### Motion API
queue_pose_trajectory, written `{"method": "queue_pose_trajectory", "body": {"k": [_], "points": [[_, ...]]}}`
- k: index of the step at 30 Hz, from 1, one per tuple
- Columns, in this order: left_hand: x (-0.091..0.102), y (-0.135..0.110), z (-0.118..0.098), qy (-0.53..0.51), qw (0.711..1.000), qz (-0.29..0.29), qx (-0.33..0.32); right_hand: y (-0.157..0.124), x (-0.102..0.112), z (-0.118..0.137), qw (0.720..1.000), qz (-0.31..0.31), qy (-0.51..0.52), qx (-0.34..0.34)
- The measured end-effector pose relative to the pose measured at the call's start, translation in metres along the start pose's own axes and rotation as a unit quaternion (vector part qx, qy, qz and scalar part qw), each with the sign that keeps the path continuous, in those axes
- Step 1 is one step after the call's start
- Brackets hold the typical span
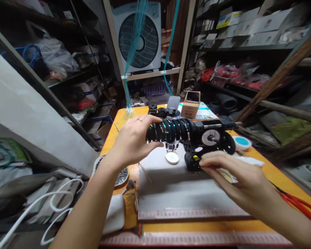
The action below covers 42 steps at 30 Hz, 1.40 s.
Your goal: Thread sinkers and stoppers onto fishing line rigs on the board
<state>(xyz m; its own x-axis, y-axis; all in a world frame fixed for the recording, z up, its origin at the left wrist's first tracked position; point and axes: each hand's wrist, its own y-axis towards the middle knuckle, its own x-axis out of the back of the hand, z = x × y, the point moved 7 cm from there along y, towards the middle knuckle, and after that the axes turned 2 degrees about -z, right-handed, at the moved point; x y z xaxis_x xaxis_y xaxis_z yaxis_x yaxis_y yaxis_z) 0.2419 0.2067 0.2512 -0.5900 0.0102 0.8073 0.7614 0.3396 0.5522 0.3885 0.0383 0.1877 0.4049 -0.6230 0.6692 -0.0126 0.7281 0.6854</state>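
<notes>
A black machine [197, 133] stands on the white board, with a row of black spools [172, 130] wound with shiny strands on its left side. My left hand [132, 138] curves round the left end of this row, thumb below and fingers above; a ring is on one finger. My right hand [230, 169] is closed in a pinch beside the machine's lower base, close to a small yellow part [196, 157]. Whatever its fingertips hold is hidden. Below the spools sits a small white dish [172, 157].
A bowl of small dark pieces [122, 175] lies left of the white board [168, 197]. Behind are a cardboard box [191, 105] and more black spools [152, 109]. Teal strands [134, 45] hang before a box fan [151, 31]. Red cables [300, 204] lie at right.
</notes>
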Motion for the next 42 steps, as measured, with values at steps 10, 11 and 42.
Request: {"method": "queue_pose_trajectory", "body": {"k": [10, 11, 42], "points": [[0.005, 0.009, 0.006, -0.079, 0.995, 0.046, 0.044, 0.098, 0.011, 0.042, 0.990, -0.119, -0.034, 0.074], [0.005, 0.009, 0.006, -0.081, 0.995, 0.046, 0.041, 0.103, 0.007, 0.045, 0.988, -0.121, -0.038, 0.083], [0.002, 0.008, 0.006, -0.088, 0.995, 0.043, 0.032, 0.117, -0.015, 0.046, 0.977, -0.047, -0.035, 0.206]]}}
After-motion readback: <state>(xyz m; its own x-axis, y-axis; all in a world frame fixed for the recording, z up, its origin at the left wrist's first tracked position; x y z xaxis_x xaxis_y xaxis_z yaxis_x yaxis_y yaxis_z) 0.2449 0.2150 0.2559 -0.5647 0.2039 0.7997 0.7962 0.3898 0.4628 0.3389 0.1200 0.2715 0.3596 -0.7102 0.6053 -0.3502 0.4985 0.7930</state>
